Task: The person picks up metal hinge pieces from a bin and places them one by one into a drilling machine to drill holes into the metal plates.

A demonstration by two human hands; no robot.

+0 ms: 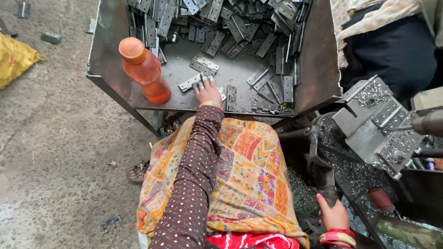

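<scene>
Left hand (pixel 206 90) spread flat on a hinge plate (pixel 199 81) near the tray's (pixel 110 55) front edge, beside an orange bottle (pixel 144 69); right hand (pixel 333 213) gripping a dark lever (pixel 328 196).

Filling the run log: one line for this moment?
left hand: on metal plates in tray | right hand: gripping dark handle
</scene>
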